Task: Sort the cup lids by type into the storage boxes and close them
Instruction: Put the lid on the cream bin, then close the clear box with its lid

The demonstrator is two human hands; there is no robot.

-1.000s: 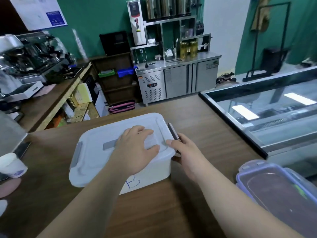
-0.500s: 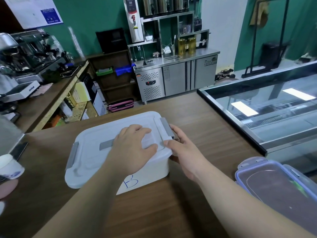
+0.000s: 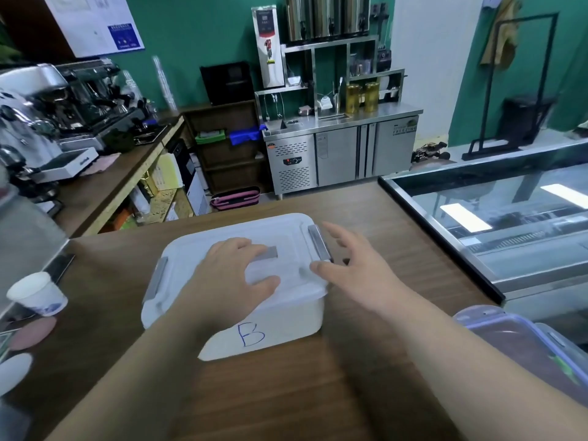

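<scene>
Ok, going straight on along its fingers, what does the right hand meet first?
Probably the grey latch on box B, just ahead of the right hand; depth unclear, it might pass above.

Only two hands and forearms of the person show. The left hand [image 3: 235, 275] and its forearm, on the near side of the white plastic storage box marked with a blue B [image 3: 286, 319], are bare down to the frame's lower edge. The right hand [image 3: 353, 265] and forearm, right of that box, are bare too, their outlines softly blurred.
</scene>
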